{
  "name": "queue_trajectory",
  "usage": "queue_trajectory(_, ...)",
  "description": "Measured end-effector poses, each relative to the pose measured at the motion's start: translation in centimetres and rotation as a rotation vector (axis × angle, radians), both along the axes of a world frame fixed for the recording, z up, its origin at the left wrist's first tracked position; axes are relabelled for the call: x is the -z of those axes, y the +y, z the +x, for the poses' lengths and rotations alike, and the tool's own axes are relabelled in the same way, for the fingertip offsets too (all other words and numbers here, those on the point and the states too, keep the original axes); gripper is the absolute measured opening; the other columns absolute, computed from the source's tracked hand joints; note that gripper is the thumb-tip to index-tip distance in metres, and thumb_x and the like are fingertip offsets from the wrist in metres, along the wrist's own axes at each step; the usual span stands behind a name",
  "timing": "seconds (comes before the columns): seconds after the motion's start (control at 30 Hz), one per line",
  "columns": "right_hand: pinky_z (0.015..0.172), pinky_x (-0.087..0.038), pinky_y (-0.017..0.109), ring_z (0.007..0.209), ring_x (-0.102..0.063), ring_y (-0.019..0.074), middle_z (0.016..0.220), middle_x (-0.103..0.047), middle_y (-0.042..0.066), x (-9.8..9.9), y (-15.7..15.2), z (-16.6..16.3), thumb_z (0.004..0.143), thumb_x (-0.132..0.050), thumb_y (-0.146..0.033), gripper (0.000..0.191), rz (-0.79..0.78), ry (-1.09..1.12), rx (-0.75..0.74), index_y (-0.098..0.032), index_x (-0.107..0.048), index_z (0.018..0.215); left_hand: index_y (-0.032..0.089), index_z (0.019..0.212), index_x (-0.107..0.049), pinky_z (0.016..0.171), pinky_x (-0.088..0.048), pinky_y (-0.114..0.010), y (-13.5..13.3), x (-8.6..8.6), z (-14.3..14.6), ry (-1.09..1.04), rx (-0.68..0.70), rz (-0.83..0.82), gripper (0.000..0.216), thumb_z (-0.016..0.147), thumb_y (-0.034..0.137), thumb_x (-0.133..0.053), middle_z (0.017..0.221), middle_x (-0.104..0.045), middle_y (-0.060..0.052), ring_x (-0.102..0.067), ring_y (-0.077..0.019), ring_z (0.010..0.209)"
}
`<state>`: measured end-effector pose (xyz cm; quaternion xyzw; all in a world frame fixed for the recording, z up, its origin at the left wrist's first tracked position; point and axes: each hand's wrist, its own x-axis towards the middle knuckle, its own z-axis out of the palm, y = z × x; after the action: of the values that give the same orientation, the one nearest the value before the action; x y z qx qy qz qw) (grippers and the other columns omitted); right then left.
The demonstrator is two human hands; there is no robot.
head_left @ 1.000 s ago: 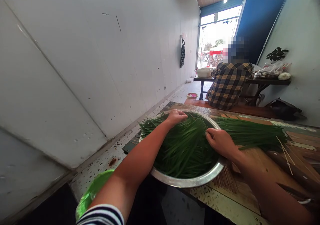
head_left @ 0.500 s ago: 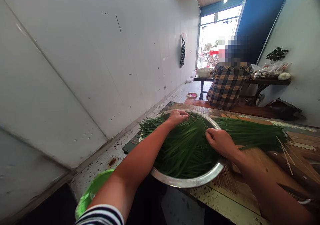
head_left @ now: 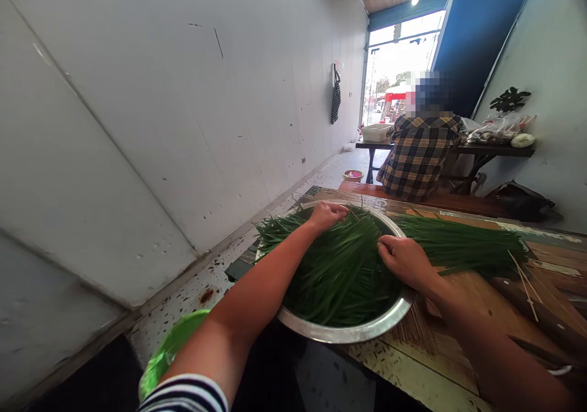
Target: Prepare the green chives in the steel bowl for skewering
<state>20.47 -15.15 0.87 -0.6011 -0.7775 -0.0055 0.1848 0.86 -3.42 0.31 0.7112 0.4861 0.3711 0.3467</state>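
While the chives (head_left: 339, 271) lie heaped in the metal bowl (head_left: 348, 334) on the wooden table (head_left: 463, 351), the left hand (head_left: 326, 215) curls its fingers around leaves at the far rim, and the right hand (head_left: 403, 259) clutches leaves at the right rim.

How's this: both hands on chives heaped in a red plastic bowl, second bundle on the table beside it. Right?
No: the head view shows the bowl is bare metal, not red plastic. The left hand and right hand rest on the chives heaped in it, with the second bundle on the table beside it.
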Motion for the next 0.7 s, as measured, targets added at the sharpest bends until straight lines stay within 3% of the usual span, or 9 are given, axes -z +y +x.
queue_trajectory(0.23, 0.058, -0.028, 0.026, 0.065, -0.058, 0.0151, 0.072, -0.068, 0.005, 0.0, 0.1, 0.0, 0.085, -0.036, -0.028, 0.031, -0.007, -0.002, 0.009, -0.019, -0.063, 0.074, 0.018, 0.09, -0.073, 0.074, -0.046, -0.019, -1.5, -2.4, -0.4, 0.179, 0.32, -0.009, 0.024, 0.07, 0.029, -0.064, 0.087, -0.071, -0.002, -0.061, -0.013, 0.079)
queue_trajectory(0.43, 0.057, -0.027, 0.026, 0.064, -0.057, 0.0148, 0.07, -0.067, 0.004, 0.1, 0.1, 0.1, 0.085, -0.036, -0.03, 0.031, -0.009, -0.02, 0.015, -0.02, -0.062, 0.073, 0.018, 0.075, -0.074, 0.08, -0.044, -0.029, 0.0, -1.2, -0.9, 0.43, -0.062, 0.095, 0.018, 0.068, 0.032, -0.067, 0.076, -0.068, -0.005, -0.06, -0.0195, 0.08)
queue_trajectory(0.7, 0.057, -0.028, 0.026, 0.063, -0.057, 0.0149, 0.069, -0.067, 0.004, 0.0, 0.1, 0.0, 0.085, -0.036, -0.029, 0.031, -0.009, -0.018, 0.016, -0.02, -0.064, 0.074, 0.02, 0.074, -0.071, 0.094, -0.035, -0.042, 0.2, 0.0, 1.0, 0.628, -0.102, 0.149, 0.011, 0.07, 0.027, -0.065, 0.085, -0.067, -0.007, -0.059, -0.024, 0.09)
